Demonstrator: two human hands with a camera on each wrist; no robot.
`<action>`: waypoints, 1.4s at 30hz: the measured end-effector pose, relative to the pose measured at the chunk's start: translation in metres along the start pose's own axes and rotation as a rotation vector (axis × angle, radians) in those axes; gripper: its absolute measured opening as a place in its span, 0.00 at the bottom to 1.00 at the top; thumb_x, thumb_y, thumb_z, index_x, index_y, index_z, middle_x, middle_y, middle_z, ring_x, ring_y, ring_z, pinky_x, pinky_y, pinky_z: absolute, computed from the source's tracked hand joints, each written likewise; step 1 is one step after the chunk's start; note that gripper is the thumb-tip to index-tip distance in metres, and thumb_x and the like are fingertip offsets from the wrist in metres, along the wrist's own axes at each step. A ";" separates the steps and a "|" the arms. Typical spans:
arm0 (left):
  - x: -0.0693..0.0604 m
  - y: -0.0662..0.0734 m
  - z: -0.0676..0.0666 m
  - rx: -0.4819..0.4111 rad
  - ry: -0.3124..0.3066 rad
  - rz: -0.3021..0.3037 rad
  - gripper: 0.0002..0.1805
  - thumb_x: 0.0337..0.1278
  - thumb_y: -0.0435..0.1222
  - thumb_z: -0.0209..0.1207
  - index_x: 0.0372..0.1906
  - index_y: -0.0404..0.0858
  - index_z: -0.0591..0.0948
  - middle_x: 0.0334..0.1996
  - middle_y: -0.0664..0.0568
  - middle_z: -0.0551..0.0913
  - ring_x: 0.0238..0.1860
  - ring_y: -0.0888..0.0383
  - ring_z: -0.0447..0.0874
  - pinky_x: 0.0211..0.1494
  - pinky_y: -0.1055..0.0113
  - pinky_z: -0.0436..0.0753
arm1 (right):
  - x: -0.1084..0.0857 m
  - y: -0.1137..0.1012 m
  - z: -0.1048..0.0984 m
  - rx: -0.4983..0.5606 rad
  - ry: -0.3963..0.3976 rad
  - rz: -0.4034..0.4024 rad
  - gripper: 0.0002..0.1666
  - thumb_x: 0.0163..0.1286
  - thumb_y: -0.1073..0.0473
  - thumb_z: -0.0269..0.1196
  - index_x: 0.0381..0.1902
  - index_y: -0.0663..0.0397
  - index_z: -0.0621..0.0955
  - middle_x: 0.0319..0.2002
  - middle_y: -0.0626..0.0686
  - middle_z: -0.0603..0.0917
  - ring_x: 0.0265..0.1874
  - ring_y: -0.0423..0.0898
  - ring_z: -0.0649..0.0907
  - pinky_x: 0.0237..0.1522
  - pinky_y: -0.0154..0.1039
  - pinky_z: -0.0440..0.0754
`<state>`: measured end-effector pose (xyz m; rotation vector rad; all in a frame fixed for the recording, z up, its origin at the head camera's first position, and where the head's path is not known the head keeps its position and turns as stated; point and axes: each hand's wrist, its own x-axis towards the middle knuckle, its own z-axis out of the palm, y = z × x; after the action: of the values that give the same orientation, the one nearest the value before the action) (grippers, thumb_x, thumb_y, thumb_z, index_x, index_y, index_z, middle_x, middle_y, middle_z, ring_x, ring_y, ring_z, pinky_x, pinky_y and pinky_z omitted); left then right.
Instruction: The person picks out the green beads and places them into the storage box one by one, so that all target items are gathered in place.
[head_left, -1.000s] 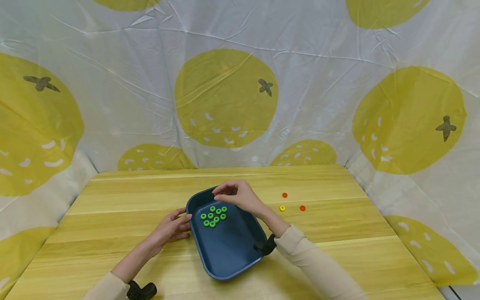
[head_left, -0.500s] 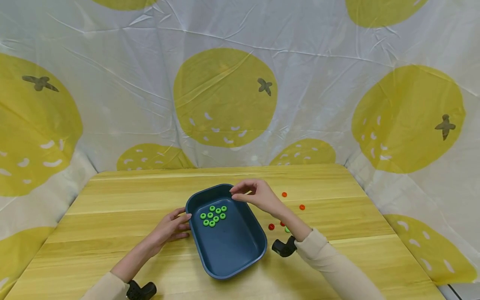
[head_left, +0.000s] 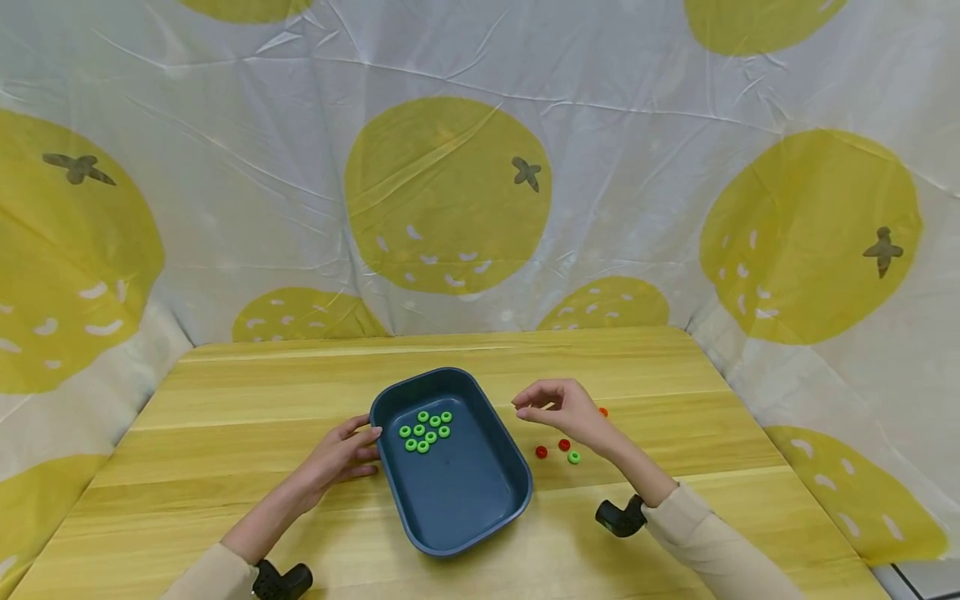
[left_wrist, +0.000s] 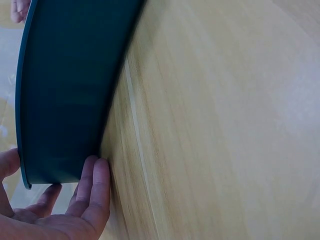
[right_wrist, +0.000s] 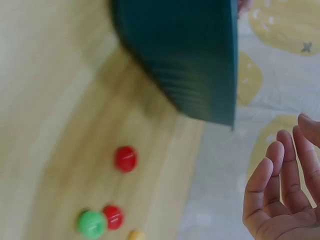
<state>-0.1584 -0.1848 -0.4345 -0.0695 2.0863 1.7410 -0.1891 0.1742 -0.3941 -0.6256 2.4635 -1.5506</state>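
In the head view a dark blue tray [head_left: 465,533] stands askew on the table, with several small green ring beads [head_left: 423,432] grouped near its far left. My left hand [head_left: 341,458] holds the tray's left side. Its thumb lies at the rim and its fingers [left_wrist: 100,187] rest against the outer wall. To the right of the tray my right hand [head_left: 566,410] hovers above the table, fingers loosely bent, nothing visible between them. Below it lie two red beads [head_left: 542,452] and a green bead [head_left: 573,457]. An orange bead [head_left: 603,412] is partly covered by that hand.
The right wrist view also shows a yellow bead [right_wrist: 136,235] at its lower edge. A wooden table [head_left: 285,375] lies under everything. A pale cloth [head_left: 630,208] printed with yellow fruit hangs behind and at both sides.
My right hand has moved from over the tray out to the right, above the loose beads. Two red beads and a green one, earlier behind the right arm, now show. The left hand stays put.
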 end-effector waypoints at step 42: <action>0.000 0.000 0.000 0.001 0.024 -0.016 0.36 0.67 0.47 0.49 0.70 0.31 0.54 0.55 0.35 0.78 0.47 0.56 0.84 0.52 0.58 0.83 | -0.052 0.068 -0.013 -0.592 -0.013 -0.064 0.06 0.55 0.66 0.68 0.33 0.56 0.85 0.31 0.48 0.82 0.26 0.38 0.77 0.27 0.26 0.75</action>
<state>-0.1579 -0.1848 -0.4347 -0.1065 2.0979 1.7379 -0.1645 0.2331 -0.4532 -0.7927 2.9181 -0.8046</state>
